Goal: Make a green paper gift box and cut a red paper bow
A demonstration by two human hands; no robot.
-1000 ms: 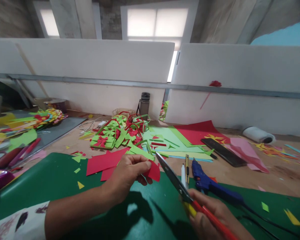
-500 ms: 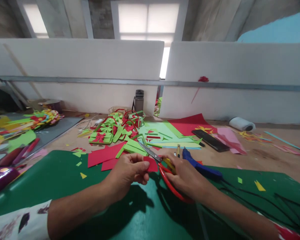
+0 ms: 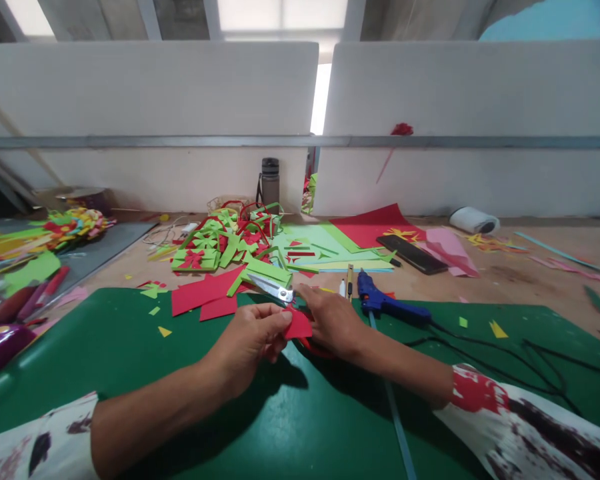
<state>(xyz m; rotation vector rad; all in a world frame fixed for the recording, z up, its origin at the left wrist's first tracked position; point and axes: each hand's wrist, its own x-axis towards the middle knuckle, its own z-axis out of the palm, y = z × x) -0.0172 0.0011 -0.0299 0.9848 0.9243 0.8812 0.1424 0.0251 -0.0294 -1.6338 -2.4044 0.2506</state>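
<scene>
Between thumb and fingers, my left hand [image 3: 255, 337] pinches a small piece of red paper [image 3: 298, 325] above the green mat [image 3: 280, 427]. My right hand [image 3: 334, 319] is wrapped round the red handles of a pair of scissors [image 3: 273, 288]. The metal blades point to the left, just past the far side of the red piece; whether they touch it I cannot tell. Larger red paper sheets [image 3: 200, 297] and folded light green paper [image 3: 265, 272] lie beyond my left hand.
A blue glue gun [image 3: 387, 301] with a black cord lies to the right, near a box cutter [image 3: 350, 283]. Behind are a pile of green and red paper pieces [image 3: 225, 243], a dark bottle [image 3: 270, 187] and a black phone [image 3: 411, 255]. A purple tool [image 3: 3, 350] sits at left.
My right hand has moved left with the scissors, bringing it close behind the red piece. The blades have swung further left. The camera view has tilted down a little.
</scene>
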